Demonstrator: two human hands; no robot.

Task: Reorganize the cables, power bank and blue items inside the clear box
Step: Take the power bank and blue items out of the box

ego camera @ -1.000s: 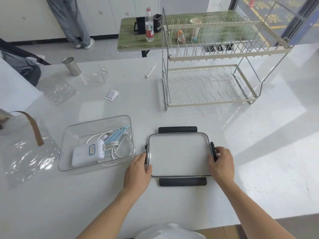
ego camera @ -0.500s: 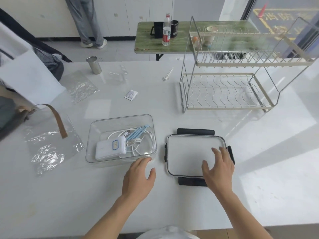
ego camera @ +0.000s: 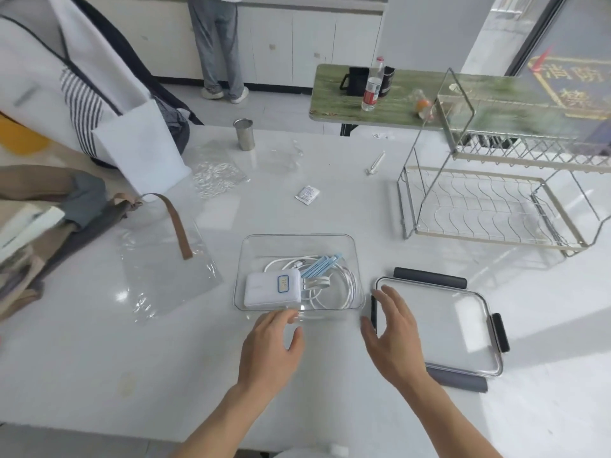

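The clear box [ego camera: 251, 256] sits open on the white table. Inside lie a white power bank [ego camera: 264, 290] at the left, coiled white cables [ego camera: 344, 285] and several blue items [ego camera: 322, 265] behind it. The box's clear lid [ego camera: 463, 325], with dark clips, lies flat to the right of the box. My left hand [ego camera: 271, 348] hovers at the box's near wall, fingers apart, fingertips close to the rim. My right hand [ego camera: 393, 335] is spread open between the box and the lid, over the lid's left edge. Neither hand holds anything.
A wire dish rack [ego camera: 489, 206] stands at the back right. A clear plastic bag [ego camera: 165, 279] with a brown strap lies left of the box. A metal cup [ego camera: 244, 133], a small sachet [ego camera: 307, 194] and crumpled plastic sit farther back. Bags and cloth crowd the left edge.
Both hands have let go of the lid and moved left toward the box. The view has swung left, so the box now sits near the centre.
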